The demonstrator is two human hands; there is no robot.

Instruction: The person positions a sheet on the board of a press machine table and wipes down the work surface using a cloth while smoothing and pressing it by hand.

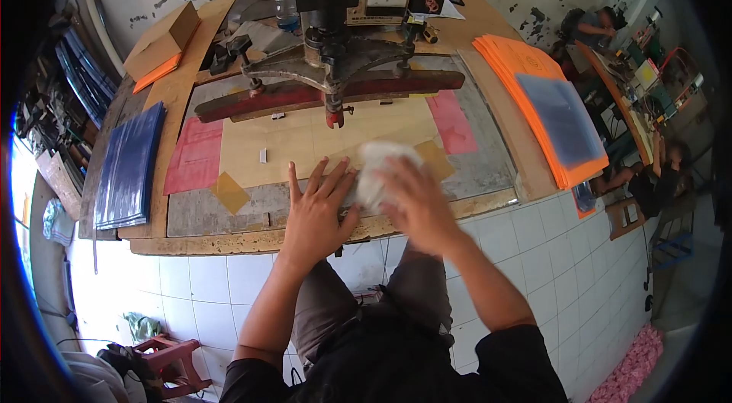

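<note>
- Left hand: open, fingers spread, palm pressed flat on the near edge of the worktop, directly below the press bed.
- Right hand: blurred by motion; closed around a white cloth, which it holds against the pale board on the press bed.
- White cloth: bunched, lying on the near part of the pale board, just beside the fingertips of the left hand and partly covered by the right hand.
- Pale board: flat under the red press bar, with pink sheets at its left and right ends and small yellow tabs at its near corners.
- Press machine: stands upright at the far centre of the worktop; its bar hangs above the board, clear of both hands.
- Stack of orange sheets: on the right side of the worktop, well apart from the hands, with a dark blue sheet lying on top.
- Blue sheets: stacked at the left edge of the worktop.
- Cardboard box: at the far left corner, resting on an orange sheet.
- Another person is seated at right beyond the worktop; detail too small to tell.
</note>
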